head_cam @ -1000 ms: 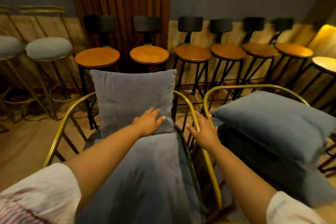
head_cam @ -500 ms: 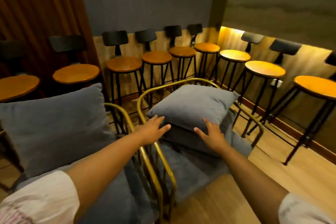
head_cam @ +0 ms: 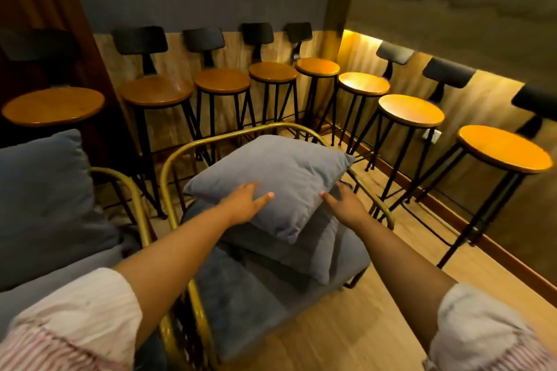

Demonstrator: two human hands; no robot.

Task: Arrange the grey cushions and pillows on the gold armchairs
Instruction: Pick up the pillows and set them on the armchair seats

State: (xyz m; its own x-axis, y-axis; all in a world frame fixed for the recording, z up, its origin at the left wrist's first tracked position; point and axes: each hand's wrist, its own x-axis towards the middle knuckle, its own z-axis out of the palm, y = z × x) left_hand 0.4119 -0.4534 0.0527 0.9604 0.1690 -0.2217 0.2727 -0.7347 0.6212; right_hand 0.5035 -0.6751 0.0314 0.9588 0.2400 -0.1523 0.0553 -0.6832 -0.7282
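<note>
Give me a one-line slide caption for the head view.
Left hand and right hand reach the top grey pillow stacked on the gold armchair, bar stools behind.

Left hand (head_cam: 245,202) flat, right hand (head_cam: 345,205) open, arms outstretched

gold armchair (head_cam: 180,156) | seat cushion (head_cam: 241,295) on frame | two pillows stacked on it: lower pillow (head_cam: 304,250), top pillow (head_cam: 280,178)

Grey pillow (head_cam: 271,178), centre frame: soft matt velvety cloth; armchair frame (head_cam: 168,166) beneath: glossy gold metal tube; stool seats (head_cam: 411,110), upper right: smooth polished wood on matt black metal legs; floor (head_cam: 355,325), lower right: light smooth wood.
</note>
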